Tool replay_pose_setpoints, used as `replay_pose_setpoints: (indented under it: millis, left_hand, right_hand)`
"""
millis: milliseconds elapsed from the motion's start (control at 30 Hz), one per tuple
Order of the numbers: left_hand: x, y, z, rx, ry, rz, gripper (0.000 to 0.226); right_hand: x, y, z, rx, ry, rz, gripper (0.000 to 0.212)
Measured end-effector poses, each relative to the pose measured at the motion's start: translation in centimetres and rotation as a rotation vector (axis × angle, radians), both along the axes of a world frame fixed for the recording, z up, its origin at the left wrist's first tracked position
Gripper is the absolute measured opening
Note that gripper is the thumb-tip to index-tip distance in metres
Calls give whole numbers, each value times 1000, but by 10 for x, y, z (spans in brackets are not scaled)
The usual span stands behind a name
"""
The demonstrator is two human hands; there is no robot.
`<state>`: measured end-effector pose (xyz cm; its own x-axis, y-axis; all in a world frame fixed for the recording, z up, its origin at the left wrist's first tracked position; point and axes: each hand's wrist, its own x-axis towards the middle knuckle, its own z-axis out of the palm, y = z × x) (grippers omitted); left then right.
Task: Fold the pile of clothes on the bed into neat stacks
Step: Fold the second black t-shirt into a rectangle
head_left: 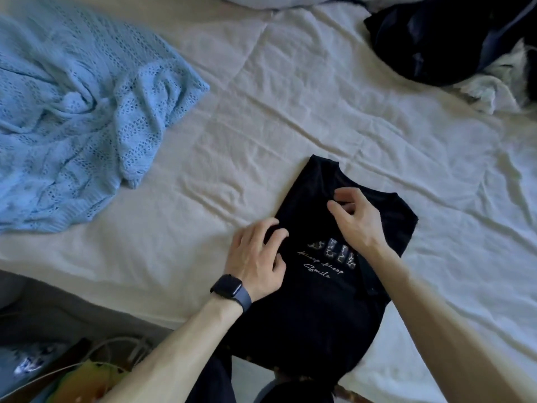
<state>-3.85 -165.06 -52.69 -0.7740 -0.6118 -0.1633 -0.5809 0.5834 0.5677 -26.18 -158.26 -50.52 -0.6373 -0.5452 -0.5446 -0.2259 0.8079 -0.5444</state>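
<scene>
A black shirt [319, 315] lies flat on the sheet [290, 112] at the near edge of the bed, its sides already turned in and its lower end hanging off toward the person. Both hands are on its upper half.

The left hand [255, 257], with a dark watch [229, 287] on the wrist, sits at the shirt's left edge. Its fingers [276, 237] are bent and spread a little, with dark cloth gathered under them. The right hand [356, 221] is just beyond, near the neckline. Its fingertips [344, 194] curl down toward the thumb and seem to nip a bit of fabric, though black cloth in this light makes that hard to swear to.

A pale print [322, 263] lies between the two hands, just below the right wrist.

Well off to the left of the left fingers, a blue knit [72, 112] lies rumpled. Far beyond the right fingers, at the bed's far corner, is a dark pile [436, 39] of unfolded clothes, with something white [488, 88] beside it.
</scene>
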Motion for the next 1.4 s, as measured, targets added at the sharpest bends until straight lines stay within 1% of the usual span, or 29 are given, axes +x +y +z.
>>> replay_pose_setpoints:
  millis: [67, 100, 133, 167, 200, 233, 267, 367, 467, 500, 600, 667, 700, 767, 800, 867, 933, 967, 1000, 1067, 1133, 1200, 1267, 1300, 1333, 1400]
  left_hand:
    - [-5, -8, 0, 140, -139, 232, 39]
    - [-8, -13, -4, 236, -210, 283, 41]
    - [-10, -18, -9, 307, -264, 296, 42]
    - [-12, -22, -13, 357, -296, 284, 41]
    - [-12, -25, -18, 404, -307, 269, 39]
    - [-12, -29, -21, 446, -313, 268, 38]
    - [-11, -31, -24, 473, -320, 288, 39]
    - [-5, -36, -25, 439, -315, 327, 39]
    - [1, -41, -24, 406, -332, 308, 34]
    - [1, -42, -22, 419, -337, 304, 34]
    - [-4, -43, -16, 425, -345, 283, 42]
    - [-9, -42, -13, 404, -303, 311, 45]
    - [-13, -42, -13, 402, -292, 322, 43]
    - [-20, -45, -14, 407, -339, 302, 33]
    - [-23, -48, -16, 401, -383, 277, 29]
    - [-27, -56, -16, 368, -482, 225, 30]
    - [-32, -63, -12, 283, -580, 154, 39]
    - [-38, -67, -10, 211, -598, 127, 46]
    - [-46, -70, -8, 138, -574, 120, 50]
    - [-71, -78, -8, 56, -428, 154, 46]
    - [-102, -91, -13, 103, -337, 183, 42]
    - [-127, -102, -22, 138, -358, 168, 34]
    - [-138, -105, -29, 83, -390, 139, 28]
    - [-137, -103, -29, 50, -378, 131, 28]
    - [-133, -98, -28, -5, -341, 121, 31]
    - [-114, -80, -28, -237, -181, 43, 48]
  right_hand:
    - [0, -22, -6, -8, -44, -14, 49]
    - [-1, -34, -9, 5, -52, -10, 56]
    - [-3, -47, -13, 30, -52, 0, 57]
    - [-6, -58, -17, 57, -53, 12, 52]
    - [-9, -67, -22, 75, -62, 16, 42]
    - [-11, -76, -25, 71, -84, 1, 30]
    - [-13, -84, -28, 46, -115, -25, 24]
    - [-14, -101, -32, -55, -196, -86, 21]
    - [-11, -106, -35, -69, -246, -113, 14]
    - [-10, -105, -36, -70, -271, -130, 16]
    - [-11, -94, -31, -74, -313, -166, 42]
    - [-6, -81, -23, -37, -273, -144, 54]
    - [-2, -73, -19, 1, -234, -140, 58]
    - [10, -52, -15, 96, -170, -156, 65]
    - [18, -42, -14, 136, -152, -165, 68]
    - [31, -26, -18, 168, -136, -188, 68]
    - [40, -19, -24, 141, -129, -245, 59]
    - [42, -18, -27, 113, -136, -284, 53]
    - [44, -18, -30, 77, -146, -320, 47]
    - [47, -21, -34, 15, -138, -352, 39]
    - [52, -21, -36, -17, -91, -353, 36]
    - [60, -17, -35, -46, -23, -341, 40]
    - [73, -6, -32, -98, 63, -321, 45]
    - [79, 3, -31, -131, 119, -326, 45]
    - [83, 15, -29, -154, 194, -342, 44]
    - [87, 48, -27, -149, 393, -378, 39]
